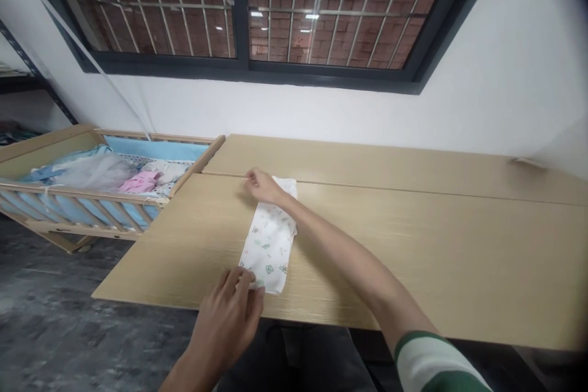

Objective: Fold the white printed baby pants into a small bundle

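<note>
A narrow white cloth (270, 239) with small green prints lies folded lengthwise on the wooden table (413, 239), running from near the front edge toward the middle seam. My left hand (228, 318) pinches the cloth's near end at the table's front edge. My right hand (261, 187) reaches across and grips the far end, its fingers closed on the corner. The right forearm crosses over the cloth's right side, and a green-and-white striped sleeve shows at the bottom right.
A wooden baby crib (92, 196) with blue lining stands left of the table, holding a pink garment (140, 182) and grey netting. A white wall and barred window run behind. Dark floor lies below the table's front edge.
</note>
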`<move>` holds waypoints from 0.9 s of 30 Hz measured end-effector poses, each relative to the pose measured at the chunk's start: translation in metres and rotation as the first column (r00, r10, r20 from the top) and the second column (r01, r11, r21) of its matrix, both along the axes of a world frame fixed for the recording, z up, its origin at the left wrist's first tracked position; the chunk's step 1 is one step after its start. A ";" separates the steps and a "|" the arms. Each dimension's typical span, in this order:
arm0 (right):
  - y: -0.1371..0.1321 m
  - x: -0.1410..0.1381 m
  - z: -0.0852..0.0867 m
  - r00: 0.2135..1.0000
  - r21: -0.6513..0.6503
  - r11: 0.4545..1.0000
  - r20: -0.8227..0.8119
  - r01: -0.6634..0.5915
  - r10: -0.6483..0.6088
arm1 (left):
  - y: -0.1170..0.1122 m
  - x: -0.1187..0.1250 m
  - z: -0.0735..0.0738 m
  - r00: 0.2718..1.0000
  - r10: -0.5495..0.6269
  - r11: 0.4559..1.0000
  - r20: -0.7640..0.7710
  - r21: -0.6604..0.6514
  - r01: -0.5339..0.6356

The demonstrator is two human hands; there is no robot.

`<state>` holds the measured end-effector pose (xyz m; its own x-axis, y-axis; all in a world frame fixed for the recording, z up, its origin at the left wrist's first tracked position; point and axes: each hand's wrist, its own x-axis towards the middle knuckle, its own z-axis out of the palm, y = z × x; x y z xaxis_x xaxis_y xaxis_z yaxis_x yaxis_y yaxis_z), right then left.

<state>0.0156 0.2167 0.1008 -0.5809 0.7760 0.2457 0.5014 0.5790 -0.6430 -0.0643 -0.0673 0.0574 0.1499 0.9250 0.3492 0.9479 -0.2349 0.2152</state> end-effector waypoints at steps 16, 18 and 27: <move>-0.152 0.077 -0.026 0.634 -0.097 0.674 0.266 -0.732 0.726 | -0.009 0.050 -0.036 0.997 -0.047 0.992 -0.062 0.115 0.054; -0.142 0.078 -0.030 0.643 -0.089 0.688 0.287 -0.720 0.710 | -0.006 0.049 -0.035 0.995 -0.058 0.991 -0.078 0.116 0.066; -0.073 0.078 -0.047 0.756 -0.003 0.799 0.322 -0.602 0.570 | -0.006 0.041 -0.044 0.979 -0.086 0.984 -0.184 0.136 0.112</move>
<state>0.0940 0.1437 0.0540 -0.9694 0.2415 0.0434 0.1971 0.8716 -0.4488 -0.0232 -0.0730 0.0134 0.3091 0.8441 0.4381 0.9384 -0.3454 0.0035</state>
